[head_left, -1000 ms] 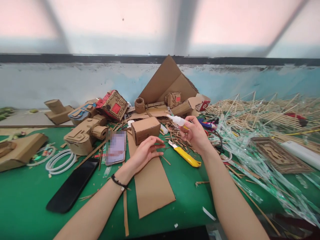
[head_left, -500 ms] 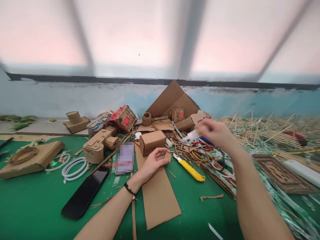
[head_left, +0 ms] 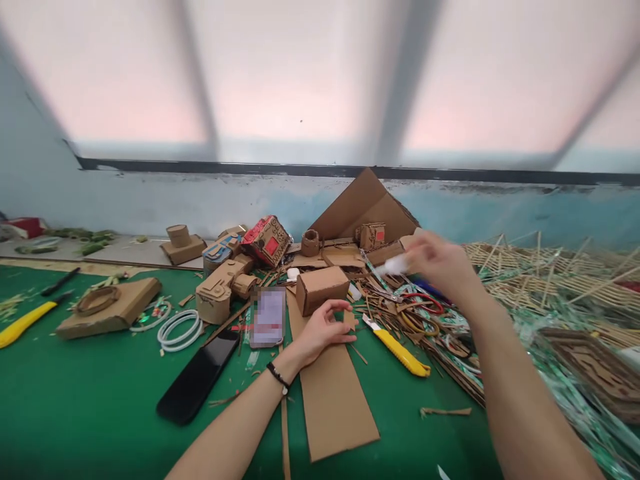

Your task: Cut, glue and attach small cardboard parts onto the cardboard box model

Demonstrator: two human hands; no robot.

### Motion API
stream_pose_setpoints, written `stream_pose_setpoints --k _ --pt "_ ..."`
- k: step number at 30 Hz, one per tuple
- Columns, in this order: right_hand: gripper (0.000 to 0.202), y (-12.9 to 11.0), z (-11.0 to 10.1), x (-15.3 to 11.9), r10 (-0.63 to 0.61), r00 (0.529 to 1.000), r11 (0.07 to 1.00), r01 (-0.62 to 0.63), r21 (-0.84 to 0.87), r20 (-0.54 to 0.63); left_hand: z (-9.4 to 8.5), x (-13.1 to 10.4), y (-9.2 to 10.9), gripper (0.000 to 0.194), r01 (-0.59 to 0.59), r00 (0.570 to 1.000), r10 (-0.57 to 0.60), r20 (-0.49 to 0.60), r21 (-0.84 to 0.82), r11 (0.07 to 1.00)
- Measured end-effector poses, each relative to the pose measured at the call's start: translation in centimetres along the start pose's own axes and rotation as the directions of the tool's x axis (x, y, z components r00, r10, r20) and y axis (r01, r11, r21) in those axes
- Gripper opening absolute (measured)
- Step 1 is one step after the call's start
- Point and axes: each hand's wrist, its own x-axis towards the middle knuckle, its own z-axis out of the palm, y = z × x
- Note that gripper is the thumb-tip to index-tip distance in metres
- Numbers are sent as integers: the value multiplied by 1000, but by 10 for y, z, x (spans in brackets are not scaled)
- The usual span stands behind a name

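Note:
My left hand (head_left: 324, 333) pinches a small piece of cardboard (head_left: 349, 321) between thumb and fingers. Its wrist lies over a long flat cardboard strip (head_left: 337, 407) on the green table. Just behind the fingers sits a small closed cardboard box (head_left: 323, 289). My right hand (head_left: 437, 267) is raised over the scrap pile, closed around a small white bottle (head_left: 394, 266) that is blurred, its narrow end pointing left and down. Between my hands, nearer the front, lies a yellow utility knife (head_left: 401, 350) with its blade out.
Left of the strip lie a phone with a lit screen (head_left: 269, 317), a black phone (head_left: 197, 380) and a white cable coil (head_left: 180, 331). Cardboard models, such as a red-sided one (head_left: 267, 241), stand behind. Scissors with red handles (head_left: 425, 302) rest among scraps; bamboo sticks (head_left: 520, 267) fill the right.
The view has swung left, shifting everything rightward in the picture. My left hand still pinches the cardboard piece, now tilted more upright. The right hand keeps hold of the bottle.

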Motion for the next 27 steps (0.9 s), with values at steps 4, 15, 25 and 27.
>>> stream_pose_setpoints --k 4,15,25,27 --pt "30 8 12 -4 48 999 998 -47 44 -24 1 -1 4 54 45 998 -44 50 -16 999" --pt "49 51 44 0 176 977 965 -146 218 -124 1 1 6 50 26 999 -27 44 29 999" --pt "51 102 81 -17 532 842 636 -329 698 -87 2 4 5 46 31 999 -32 -21 -32 999" --pt "59 105 81 -18 563 826 547 -332 768 -43 3 4 6 45 23 999 -25 -29 -57 998"
